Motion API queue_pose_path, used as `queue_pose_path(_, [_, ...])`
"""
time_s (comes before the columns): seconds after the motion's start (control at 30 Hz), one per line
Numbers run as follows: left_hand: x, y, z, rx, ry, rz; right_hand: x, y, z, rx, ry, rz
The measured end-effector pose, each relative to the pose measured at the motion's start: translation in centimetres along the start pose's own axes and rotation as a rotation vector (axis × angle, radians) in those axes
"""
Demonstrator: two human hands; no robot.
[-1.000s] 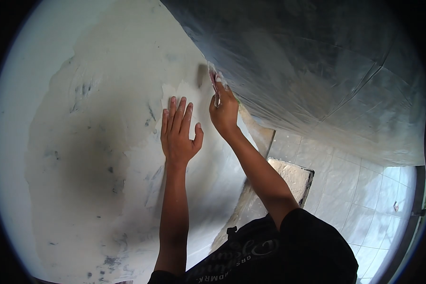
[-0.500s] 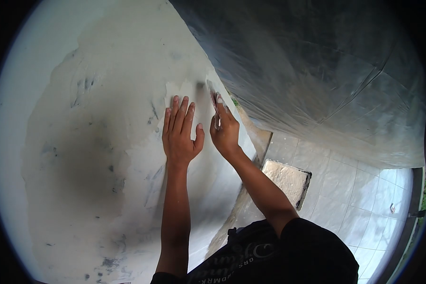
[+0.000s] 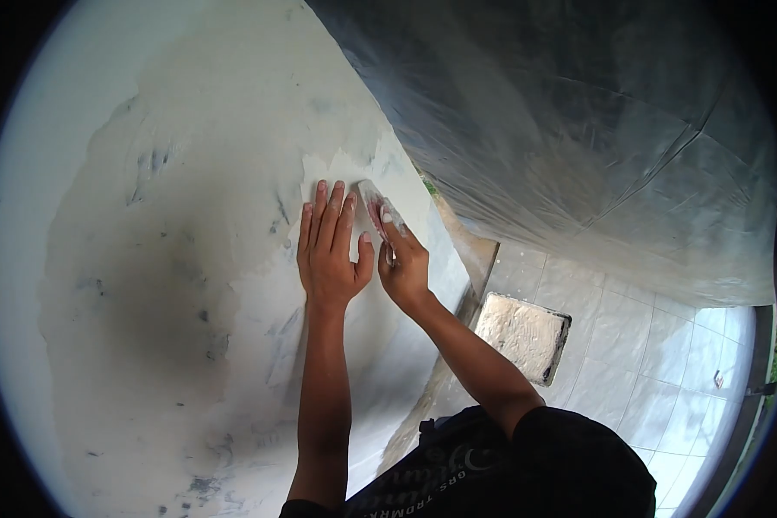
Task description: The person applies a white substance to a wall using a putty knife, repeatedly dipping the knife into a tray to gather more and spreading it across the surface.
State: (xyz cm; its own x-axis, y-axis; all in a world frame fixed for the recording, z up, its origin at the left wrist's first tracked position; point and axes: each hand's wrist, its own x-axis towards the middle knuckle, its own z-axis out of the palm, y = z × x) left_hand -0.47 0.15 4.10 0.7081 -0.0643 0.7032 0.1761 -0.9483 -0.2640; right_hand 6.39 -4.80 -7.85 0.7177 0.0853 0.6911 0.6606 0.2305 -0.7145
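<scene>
My left hand (image 3: 330, 255) lies flat against a white, patchily plastered wall (image 3: 164, 121), its fingers stretched upward and thumb apart. Just right of it, my right hand (image 3: 405, 266) grips a putty knife (image 3: 370, 198) smeared with white filler. The blade rests at the wall near my left fingertips, tilted up and to the left. White residue coats some of my right fingers. Most of the knife's handle is hidden inside my grip. Around both hands the wall shows dark scuffs and uneven edges of filler.
A dark-rimmed tray (image 3: 520, 337) of whitish filler sits on the grey tiled floor (image 3: 613, 367) at lower right. Translucent plastic sheeting (image 3: 570, 129) hangs along the upper right, beside the wall's edge. A small object (image 3: 718, 379) lies on the tiles farther right.
My right hand and the putty knife have moved down and slightly left, closer to my left fingers. My left hand stays flat on the wall in nearly the same place.
</scene>
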Motion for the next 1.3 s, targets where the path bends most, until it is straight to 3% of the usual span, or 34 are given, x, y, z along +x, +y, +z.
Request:
queue_pose_path(0.13, [-0.1, 0.1, -0.1, -0.017, -0.015, 0.005, 9.6, -0.9, 0.5, -0.027, 0.215, -0.107])
queue_pose_path(0.23, [-0.2, -0.1, 0.2, -0.009, -0.003, 0.015, 13.4, -0.8, 2.6, -0.199, 0.148, -0.099])
queue_pose_path(0.4, [0.0, -0.1, 0.0, -0.013, 0.008, 0.013, 6.7, -0.3, 1.9, -0.219, -0.028, -0.011])
queue_pose_path(0.43, [-0.1, 0.0, 0.0, -0.018, 0.006, 0.010, 4.3, -0.6, 0.5, -0.168, -0.189, 0.125])
queue_pose_path(0.47, [0.0, 0.0, 0.1, -0.019, 0.007, 0.010, 1.9, 0.4, 0.4, -0.157, -0.107, 0.019])
queue_pose_path(0.57, [-0.1, 0.1, -0.1, -0.006, -0.016, 0.006, 1.3, 0.7, -0.8, -0.109, -0.026, 0.013])
queue_pose_path(0.7, [-0.1, 0.1, -0.1, -0.006, -0.015, 0.001, 9.6, -0.7, 0.2, -0.120, 0.154, -0.053])
queue_pose_path(0.83, [-0.2, -0.3, 0.3, -0.020, -0.004, 0.015, 12.1, -2.1, 2.8, -0.207, -0.002, -0.029])
queue_pose_path(1.1, [-0.1, 0.0, 0.2, -0.024, -0.006, 0.005, 0.9, -0.7, -0.9, -0.133, -0.116, -0.040])
queue_pose_path(1.13, [-0.2, -0.1, 0.2, -0.020, -0.002, 0.010, 1.6, -0.3, -1.2, -0.116, -0.126, 0.002])
queue_pose_path(1.27, [0.0, 0.0, 0.0, -0.010, -0.007, 0.003, 9.2, 1.3, 0.1, -0.174, 0.146, -0.015])
queue_pose_path(1.3, [-0.1, 0.0, 0.0, -0.014, -0.006, 0.005, 10.8, 0.9, 0.4, -0.227, 0.085, 0.037])
